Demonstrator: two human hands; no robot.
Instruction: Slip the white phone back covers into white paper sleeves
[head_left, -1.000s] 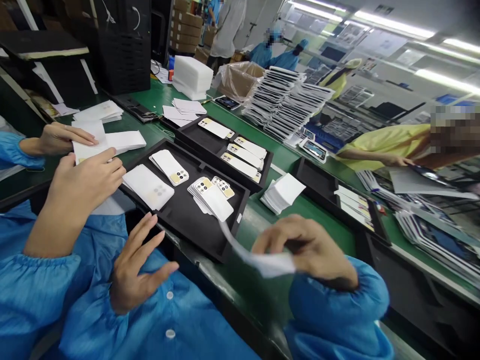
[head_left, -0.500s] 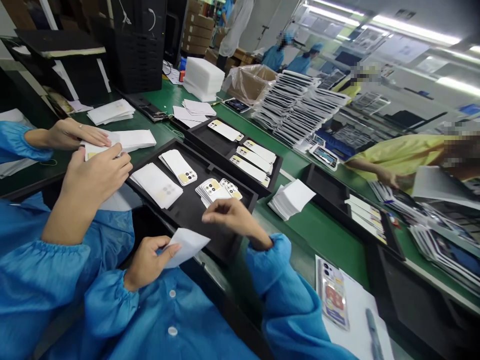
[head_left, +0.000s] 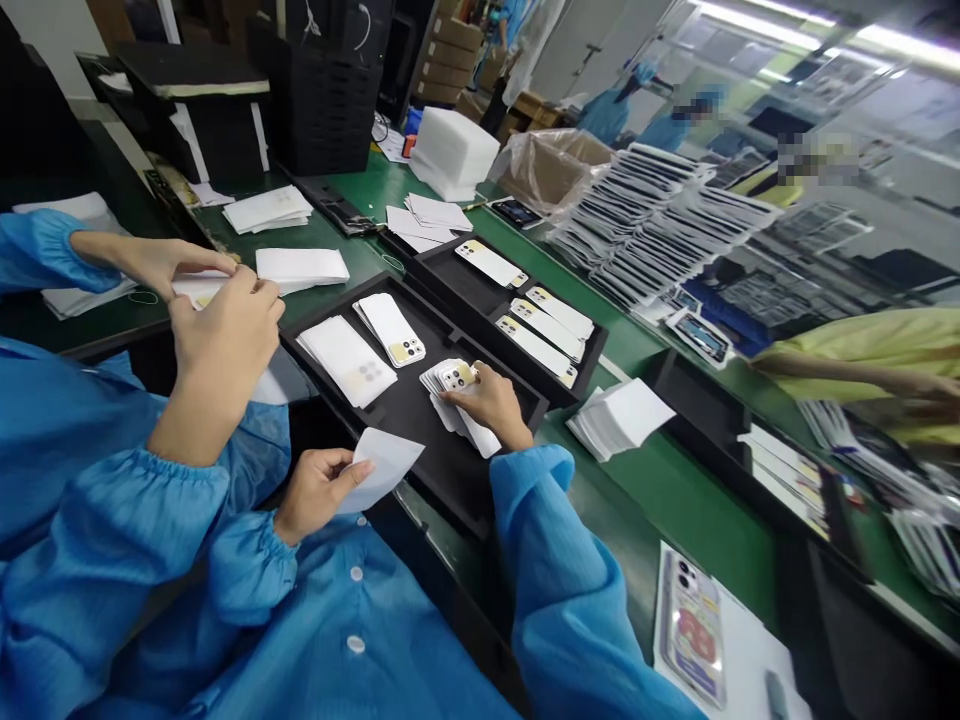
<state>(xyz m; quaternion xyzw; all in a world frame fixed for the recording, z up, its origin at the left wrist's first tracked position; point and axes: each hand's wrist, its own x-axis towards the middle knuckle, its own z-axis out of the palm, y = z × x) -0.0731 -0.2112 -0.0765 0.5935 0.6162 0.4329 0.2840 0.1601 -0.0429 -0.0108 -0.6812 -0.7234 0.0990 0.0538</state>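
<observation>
My left hand (head_left: 313, 492) pinches a white paper sleeve (head_left: 381, 468) in front of my body, near the black tray's front edge. Over the right part of the black tray (head_left: 405, 415), my right hand (head_left: 491, 400) has its thumb and fingers on a white card with a camera cutout print (head_left: 457, 376), on top of a fanned pile. Left of that pile lie a stack of printed cards (head_left: 390, 325) and a stack of white sleeves (head_left: 341, 360), both in the same tray.
Close on my left, a co-worker's hands (head_left: 225, 330) hold a white piece. Behind my tray stands a second black tray (head_left: 457, 285) with cards. Paper (head_left: 622, 415) is stacked to the right, near a phone case package (head_left: 694, 625).
My right hand has moved down onto the fanned pile and closed on a card. The view has shifted, so most things appear further right. My left hand still holds the sleeve.
</observation>
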